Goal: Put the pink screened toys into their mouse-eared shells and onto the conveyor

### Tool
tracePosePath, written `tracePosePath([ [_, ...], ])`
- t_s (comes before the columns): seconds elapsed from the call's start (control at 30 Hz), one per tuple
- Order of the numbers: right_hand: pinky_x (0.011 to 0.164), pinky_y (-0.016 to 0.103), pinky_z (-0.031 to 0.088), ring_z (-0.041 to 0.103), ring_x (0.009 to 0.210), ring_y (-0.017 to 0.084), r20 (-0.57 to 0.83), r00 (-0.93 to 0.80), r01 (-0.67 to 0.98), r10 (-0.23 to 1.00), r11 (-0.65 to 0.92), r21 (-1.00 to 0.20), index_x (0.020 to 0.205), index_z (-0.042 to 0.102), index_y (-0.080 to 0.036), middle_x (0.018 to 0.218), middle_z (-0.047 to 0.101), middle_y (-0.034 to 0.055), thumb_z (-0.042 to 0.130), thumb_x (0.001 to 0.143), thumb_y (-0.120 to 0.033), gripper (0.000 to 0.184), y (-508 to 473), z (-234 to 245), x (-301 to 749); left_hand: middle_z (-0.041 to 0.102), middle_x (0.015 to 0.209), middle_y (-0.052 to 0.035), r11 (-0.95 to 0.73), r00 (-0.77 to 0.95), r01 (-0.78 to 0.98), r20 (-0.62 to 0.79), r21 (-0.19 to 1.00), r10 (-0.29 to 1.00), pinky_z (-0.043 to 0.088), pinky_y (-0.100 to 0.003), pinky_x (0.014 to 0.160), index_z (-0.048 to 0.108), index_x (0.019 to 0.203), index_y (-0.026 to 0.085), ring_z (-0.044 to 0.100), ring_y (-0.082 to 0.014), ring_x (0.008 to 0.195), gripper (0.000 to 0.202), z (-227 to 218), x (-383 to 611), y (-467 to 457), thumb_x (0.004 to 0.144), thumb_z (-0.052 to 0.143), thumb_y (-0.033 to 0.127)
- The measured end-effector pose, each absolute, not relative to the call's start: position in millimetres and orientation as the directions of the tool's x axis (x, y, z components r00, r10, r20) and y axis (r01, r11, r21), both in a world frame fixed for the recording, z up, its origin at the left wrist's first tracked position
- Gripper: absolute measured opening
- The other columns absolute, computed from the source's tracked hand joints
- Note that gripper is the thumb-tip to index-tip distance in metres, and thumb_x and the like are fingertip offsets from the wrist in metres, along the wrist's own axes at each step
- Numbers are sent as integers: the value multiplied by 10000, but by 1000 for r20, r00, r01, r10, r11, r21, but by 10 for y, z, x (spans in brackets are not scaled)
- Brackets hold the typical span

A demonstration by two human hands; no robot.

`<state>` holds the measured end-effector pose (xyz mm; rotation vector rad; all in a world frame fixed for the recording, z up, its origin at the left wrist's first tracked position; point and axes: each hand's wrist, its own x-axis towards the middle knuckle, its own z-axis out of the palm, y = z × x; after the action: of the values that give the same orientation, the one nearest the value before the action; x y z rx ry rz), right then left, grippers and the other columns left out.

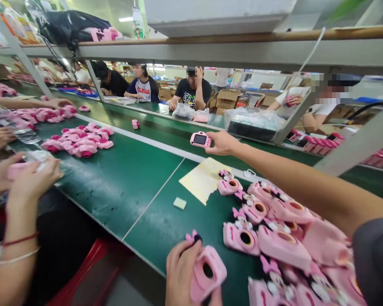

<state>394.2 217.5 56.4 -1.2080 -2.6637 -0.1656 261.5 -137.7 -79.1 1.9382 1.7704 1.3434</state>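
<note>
My left hand (181, 272) is closed round a pink silicone camera case (210, 267) with a bow on top, near the bench's front edge. Stretched out over the bench, my right hand (221, 143) grips a small pink toy camera (200, 139) by its right end, its dark screen turned towards me. Below my right arm lies a heap of pink camera cases (282, 246) with mouse figures and round lens holes. A torn yellow paper sheet (199, 178) and a small pale block (179, 203) rest on the green bench between my hands.
A pile of pink cameras (81, 140) lies further left on the green bench (127, 170). One pink camera (135, 124) sits beyond the white strip. At left, a co-worker's hands (35, 174) handle a plastic-wrapped pink item. An overhead shelf (210, 51) and slanted posts cross the view.
</note>
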Motion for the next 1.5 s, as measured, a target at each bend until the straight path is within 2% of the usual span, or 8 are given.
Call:
tracePosePath([
  [0.1,683,244,444,644,734,178,246,-633,720,734,675,-162,1211,657,-162,918,740,48,588,826,-350,434,1467,685,4346,619,1360,-50,-366,84,705,440,608,894,493,-483,1093,382,1465,333,469,-285,1367,744,-834,2683,-1433,782,624,165],
  [0.2,620,228,442,630,678,154,233,-612,615,756,640,-460,1243,663,-198,869,733,6,594,818,-309,445,656,651,4711,406,1540,-130,-275,43,712,351,646,935,436,-545,1128,258,1524,270,381,-310,1425,795,-884,2683,-1522,829,644,271],
  [0.4,550,246,421,584,602,159,181,-679,451,711,599,-662,1201,674,-244,754,682,-11,625,770,-252,434,-841,382,4981,620,1217,-53,-144,-64,555,214,819,975,468,-511,1052,584,1203,272,584,-268,1167,483,-769,2668,-1697,751,755,248],
  [0.63,697,288,462,619,775,200,211,-669,485,712,634,-603,1153,658,-220,952,708,52,620,760,-210,395,-1460,152,5035,613,1263,-56,-223,49,518,231,826,972,450,-440,1080,587,1231,251,571,-239,1203,527,-607,2910,-1791,734,757,204],
  [0.83,721,303,456,621,862,237,106,-745,571,658,712,-409,1125,666,-139,1051,669,135,658,833,-387,382,-1346,102,4902,598,1307,-76,-214,103,481,187,850,977,445,-427,1089,552,1294,226,575,-229,1213,634,-798,2836,-1733,701,773,187],
  [1.17,464,275,282,454,475,141,-230,-681,729,695,613,-305,652,678,-178,534,584,24,642,749,-728,560,-1145,437,4557,624,1261,-69,-201,163,412,145,889,976,466,-429,1057,587,1247,219,603,-233,1162,661,-808,2720,-1664,628,798,126],
  [1.3,492,267,320,513,527,158,-179,-711,699,680,653,-291,734,718,-153,604,626,56,662,788,-668,520,-1163,386,4524,651,1214,-61,-205,197,370,139,906,970,492,-415,1021,608,1232,232,629,-236,1115,668,-824,2664,-1620,608,827,132],
  [1.5,588,273,406,602,697,206,-190,-751,658,632,693,-294,1043,740,-113,863,667,107,779,774,-292,325,-1135,269,4541,629,1234,-73,-205,184,352,147,913,972,483,-433,1037,593,1238,222,616,-244,1133,670,-925,2636,-1564,616,843,192],
])
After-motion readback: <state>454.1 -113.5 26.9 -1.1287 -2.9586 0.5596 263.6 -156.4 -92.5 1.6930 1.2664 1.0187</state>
